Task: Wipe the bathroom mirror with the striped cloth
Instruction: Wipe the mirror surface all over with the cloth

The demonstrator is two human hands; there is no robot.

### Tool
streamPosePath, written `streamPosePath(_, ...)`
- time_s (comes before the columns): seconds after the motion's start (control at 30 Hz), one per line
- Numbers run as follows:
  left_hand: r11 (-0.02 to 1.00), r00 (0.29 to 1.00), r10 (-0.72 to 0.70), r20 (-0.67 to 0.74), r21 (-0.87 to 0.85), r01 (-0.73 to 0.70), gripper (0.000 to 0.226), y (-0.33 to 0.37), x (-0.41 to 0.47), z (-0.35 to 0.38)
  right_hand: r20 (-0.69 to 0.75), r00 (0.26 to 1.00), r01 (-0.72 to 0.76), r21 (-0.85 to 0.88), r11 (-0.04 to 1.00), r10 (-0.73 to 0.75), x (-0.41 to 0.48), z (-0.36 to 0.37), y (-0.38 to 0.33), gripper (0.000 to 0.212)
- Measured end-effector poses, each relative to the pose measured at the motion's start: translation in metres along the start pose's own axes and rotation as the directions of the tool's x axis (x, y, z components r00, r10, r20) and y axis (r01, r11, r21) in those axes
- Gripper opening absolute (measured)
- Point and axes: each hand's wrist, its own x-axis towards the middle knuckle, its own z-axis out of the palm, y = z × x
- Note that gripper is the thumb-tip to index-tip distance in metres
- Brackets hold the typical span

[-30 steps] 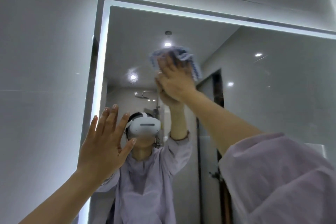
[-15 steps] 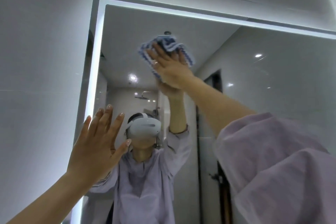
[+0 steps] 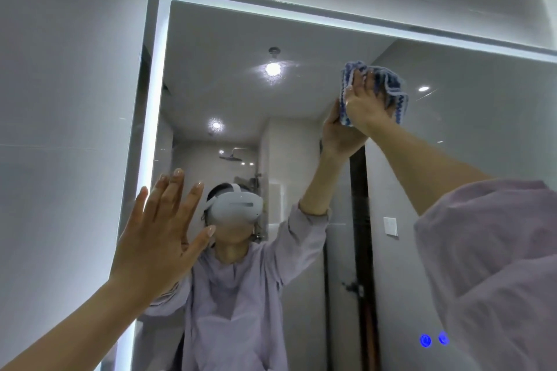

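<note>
The bathroom mirror (image 3: 452,135) fills most of the view, framed by a lit white strip along its top and left edges. High on the glass, right of centre, my right hand (image 3: 363,102) presses the bunched blue-and-white striped cloth (image 3: 394,90) flat against the mirror, arm stretched up. My left hand (image 3: 156,238) is lower left, fingers spread, palm toward the glass near the mirror's left edge, holding nothing. The mirror shows my reflection with a white headset and a lilac shirt.
Grey wall tiles (image 3: 66,129) lie left of and above the mirror. Two blue lit touch buttons (image 3: 434,340) glow low on the glass at the right. My lilac right sleeve (image 3: 494,265) covers the lower right corner.
My right hand has swept the cloth to the right along the upper part of the mirror, after first moving up and left. The left hand has stayed in place.
</note>
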Motion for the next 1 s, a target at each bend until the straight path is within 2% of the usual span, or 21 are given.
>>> streamPosePath(0.1, 1.0, 1.0, 0.011, -0.002, 0.006, -0.011, 0.078, -0.001, 0.0, 0.001, -0.019, 0.998, 0.057, -0.029, 0.998, -0.057, -0.01, 0.011, -0.013, 0.054)
streamPosePath(0.23, 1.0, 1.0, 0.02, 0.0, 0.008, -0.02, 0.079, -0.002, 0.001, 0.001, -0.015, 0.973, 0.229, -0.081, 0.97, -0.231, -0.019, 0.023, -0.048, 0.056)
streamPosePath(0.4, 0.996, 0.999, 0.03, 0.044, 0.077, -0.034, 0.078, -0.004, 0.0, 0.003, 0.105, 0.839, 0.542, -0.106, 0.833, -0.533, -0.04, 0.049, -0.119, 0.052)
streamPosePath(0.57, 0.994, 0.998, 0.014, 0.06, 0.109, -0.021, 0.08, -0.006, 0.001, 0.005, 0.123, 0.824, 0.566, -0.16, 0.808, -0.553, -0.03, 0.046, -0.118, 0.053)
streamPosePath(0.67, 0.997, 0.999, 0.009, 0.037, 0.076, -0.012, 0.079, -0.005, 0.001, 0.005, 0.084, 0.873, 0.488, -0.183, 0.853, -0.481, -0.009, 0.026, -0.101, 0.059)
streamPosePath(0.73, 0.999, 1.0, 0.001, 0.021, 0.045, -0.002, 0.079, -0.004, 0.001, 0.005, 0.027, 0.923, 0.381, -0.206, 0.901, -0.384, 0.007, 0.009, -0.079, 0.065)
streamPosePath(0.8, 1.0, 1.0, -0.003, 0.006, 0.031, 0.002, 0.078, -0.004, 0.0, 0.005, 0.039, 0.965, 0.262, -0.189, 0.946, -0.259, 0.023, -0.008, -0.047, 0.062)
streamPosePath(0.9, 0.999, 1.0, -0.005, -0.003, 0.036, 0.005, 0.077, -0.004, 0.0, 0.006, 0.085, 0.994, 0.08, -0.07, 0.994, -0.074, 0.032, -0.024, -0.009, 0.052)
streamPosePath(1.0, 0.999, 1.0, -0.007, -0.003, 0.034, 0.007, 0.076, -0.003, 0.0, 0.006, 0.086, 0.996, -0.006, 0.017, 1.0, 0.004, 0.029, -0.021, -0.011, 0.051)
